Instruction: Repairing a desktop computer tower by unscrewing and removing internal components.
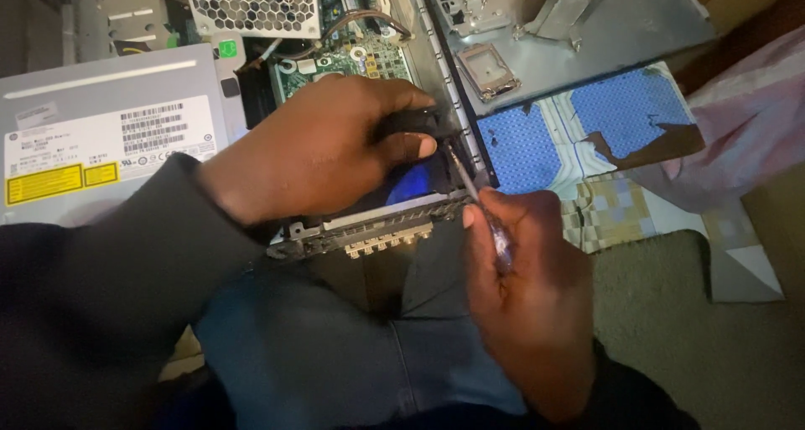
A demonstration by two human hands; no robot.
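Observation:
An open desktop computer case (369, 229) rests against my lap, its green circuit board (352, 61) showing at the top. My left hand (327, 145) reaches over the case and grips a small black part (411, 121) near the case's right wall. My right hand (528, 287) holds a screwdriver (474, 191), its metal shaft angled up and left so the tip meets the case just below my left thumb. A blue glow shows on a shiny surface under my left hand.
A grey optical drive (109, 136) with white and yellow labels sits at the left of the case. A metal side panel (587, 36) lies at the top right on a blue-and-white patterned cloth (587, 136). Pink fabric (746, 119) lies at the right edge, carpet (696, 338) below.

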